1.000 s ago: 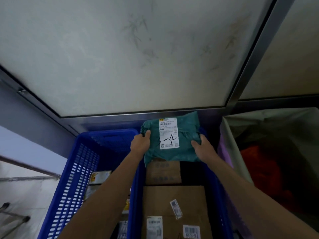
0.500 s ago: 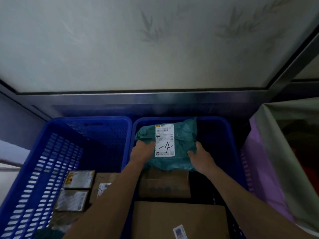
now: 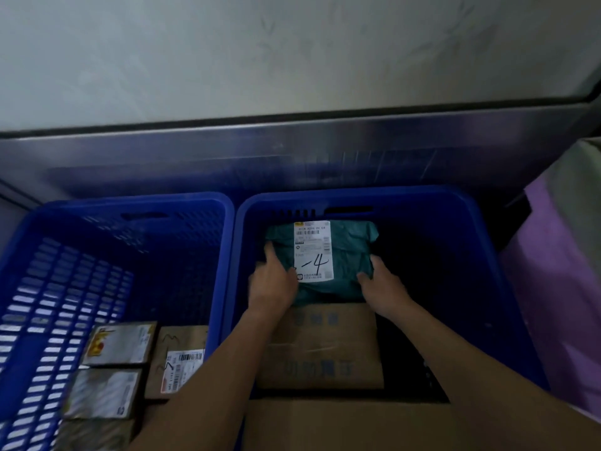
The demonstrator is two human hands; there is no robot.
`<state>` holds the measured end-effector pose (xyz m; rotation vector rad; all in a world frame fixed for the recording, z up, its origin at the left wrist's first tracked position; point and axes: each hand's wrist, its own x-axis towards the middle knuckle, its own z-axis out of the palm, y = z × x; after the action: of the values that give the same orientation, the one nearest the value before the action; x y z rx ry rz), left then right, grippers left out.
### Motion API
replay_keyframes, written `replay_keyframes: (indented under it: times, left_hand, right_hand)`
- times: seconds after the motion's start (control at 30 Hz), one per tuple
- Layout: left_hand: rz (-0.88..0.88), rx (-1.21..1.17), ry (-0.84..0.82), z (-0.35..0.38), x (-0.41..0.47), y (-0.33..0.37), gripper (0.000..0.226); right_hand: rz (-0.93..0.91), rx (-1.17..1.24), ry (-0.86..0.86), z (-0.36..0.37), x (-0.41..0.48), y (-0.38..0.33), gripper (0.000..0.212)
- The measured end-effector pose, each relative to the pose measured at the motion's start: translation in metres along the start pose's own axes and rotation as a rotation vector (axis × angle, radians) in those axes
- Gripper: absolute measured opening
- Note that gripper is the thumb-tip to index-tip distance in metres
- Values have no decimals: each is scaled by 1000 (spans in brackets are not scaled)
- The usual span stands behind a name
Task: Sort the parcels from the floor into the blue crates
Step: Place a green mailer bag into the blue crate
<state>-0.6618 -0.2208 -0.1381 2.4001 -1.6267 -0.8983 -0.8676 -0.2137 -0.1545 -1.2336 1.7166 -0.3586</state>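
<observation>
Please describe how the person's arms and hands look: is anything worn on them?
The left forearm and the right forearm are bare, with no sleeve in view. The left hand and the right hand wear no gloves. I see no watch, bracelet or ring, though the picture is dim and blurred.
</observation>
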Motion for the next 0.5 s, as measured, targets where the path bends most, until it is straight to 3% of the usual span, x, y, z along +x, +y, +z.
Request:
replay_keyframes:
  times: [0.2,0.3,0.4,0.5]
  left_hand:
    - [49,269,-54,13,8,-2,66]
    - [45,270,-88,12,13,-3,67]
    - [41,217,-109,9,15,-2,70]
    - [32,243,-105,3,-3,2,70]
  right_hand:
    - [13,1,-10,8,15,10,30]
    - [52,-31,-50,5,20,7,31]
    - [79,-219,-64,2,14,-3,31]
    - [144,-461,-56,-5,-7,-14,51]
